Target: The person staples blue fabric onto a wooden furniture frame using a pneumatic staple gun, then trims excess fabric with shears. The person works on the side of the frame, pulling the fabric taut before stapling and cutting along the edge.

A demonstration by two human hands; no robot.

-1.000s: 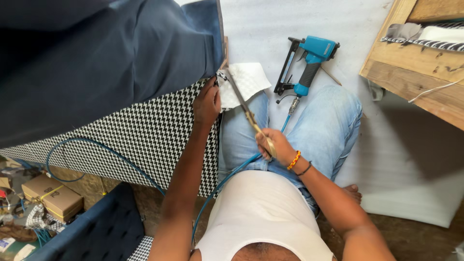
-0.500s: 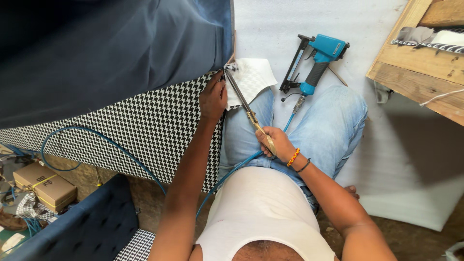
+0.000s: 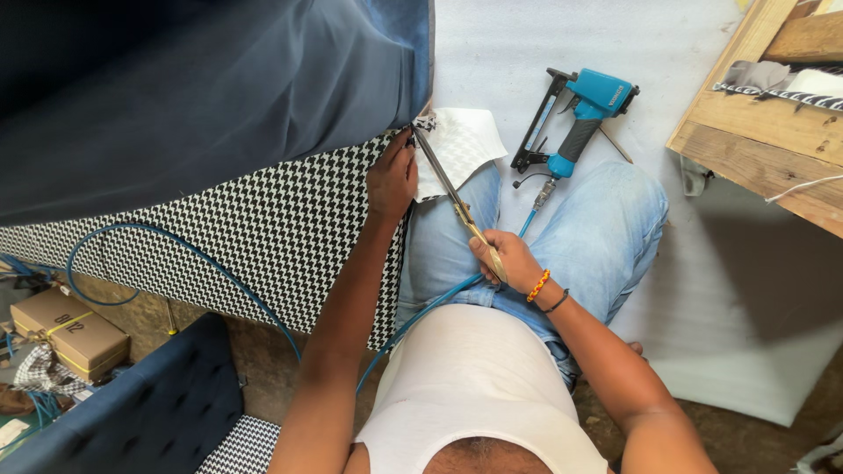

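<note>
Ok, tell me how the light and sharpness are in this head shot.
Head view: even daylight, sharp on the right hand, the scissors and the left hand. The dark blue fabric at upper left sinks into shadow, losing detail. A soft shadow lies on the white sheet below the wooden frame. No glare; slight wide-angle bending at the edges.

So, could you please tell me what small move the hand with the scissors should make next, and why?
Probably close the blades in a short snip. The right hand holds the scissors with the tips at the corner of the checked fabric, where the left hand pinches the edge under the blue fabric. Whether the blades already straddle cloth is unclear.
</note>
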